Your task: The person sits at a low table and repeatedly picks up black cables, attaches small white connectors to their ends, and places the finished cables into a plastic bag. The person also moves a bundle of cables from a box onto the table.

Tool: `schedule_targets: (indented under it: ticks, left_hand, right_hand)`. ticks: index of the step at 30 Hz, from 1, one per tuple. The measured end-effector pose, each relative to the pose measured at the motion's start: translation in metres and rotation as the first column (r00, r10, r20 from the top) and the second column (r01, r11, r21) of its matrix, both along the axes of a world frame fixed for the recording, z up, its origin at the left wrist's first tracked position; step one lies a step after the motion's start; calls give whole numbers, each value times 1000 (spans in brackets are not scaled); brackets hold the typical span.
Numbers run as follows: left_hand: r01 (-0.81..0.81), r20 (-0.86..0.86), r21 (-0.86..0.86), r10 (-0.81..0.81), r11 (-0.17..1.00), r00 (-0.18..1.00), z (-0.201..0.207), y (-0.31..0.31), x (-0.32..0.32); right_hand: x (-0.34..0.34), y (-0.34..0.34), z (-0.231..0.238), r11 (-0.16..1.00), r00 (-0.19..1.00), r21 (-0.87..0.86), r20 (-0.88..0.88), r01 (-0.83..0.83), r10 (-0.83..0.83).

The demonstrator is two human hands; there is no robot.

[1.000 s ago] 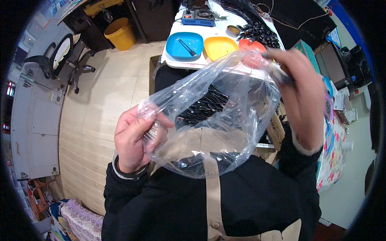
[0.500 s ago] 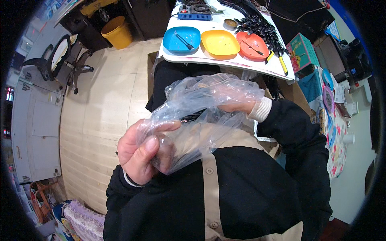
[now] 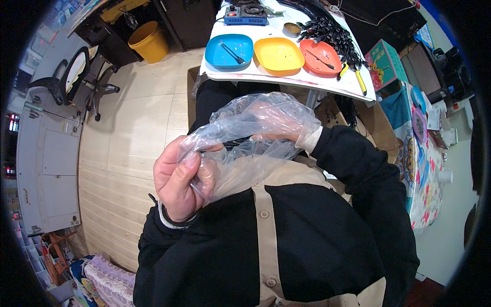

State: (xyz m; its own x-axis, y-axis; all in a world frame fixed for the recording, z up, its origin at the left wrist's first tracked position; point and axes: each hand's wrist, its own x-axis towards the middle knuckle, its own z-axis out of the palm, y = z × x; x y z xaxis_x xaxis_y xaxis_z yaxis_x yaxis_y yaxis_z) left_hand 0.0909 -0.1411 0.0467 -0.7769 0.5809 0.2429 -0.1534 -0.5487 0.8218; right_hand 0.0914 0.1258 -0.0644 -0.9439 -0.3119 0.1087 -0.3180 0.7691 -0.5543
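Note:
A clear plastic bag [image 3: 232,124] is stretched between my two hands in front of my lap. My left hand [image 3: 176,179] is closed on the bag's edge, the film bunched between thumb and curled fingers. My right hand [image 3: 279,120] reaches into the bag's folds. Its wrist and fingers show only through the crinkled film, so how the fingers are bent is hidden. Something black and stranded shows dimly through the plastic between the hands.
On the white table [image 3: 286,82] ahead stand a blue tray [image 3: 217,57], a yellow tray [image 3: 266,53], an orange tray [image 3: 330,51], yellow-handled pliers [image 3: 361,82], a bundle of black wires [image 3: 332,33] and a blue device [image 3: 245,19]. A cardboard box [image 3: 381,123] stands under its right side.
My right hand has moved left and a little nearer my left hand, with the bag slacker between them. The left hand still grips the edge.

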Motion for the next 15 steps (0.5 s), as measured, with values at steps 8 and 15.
schedule_targets:
  ticks: [8, 15]
  left_hand:
    - [-187, -178, -296, 138, 937, 974, 21, 4, -7]
    - [-294, -960, -107, -21, 950, 280, 49, 15, 5]
  right_hand:
    - [-10, -7, 4, 995, 978, 101, 206, 6, -27]
    - [1, 8, 15, 993, 993, 116, -108, -25, 37]
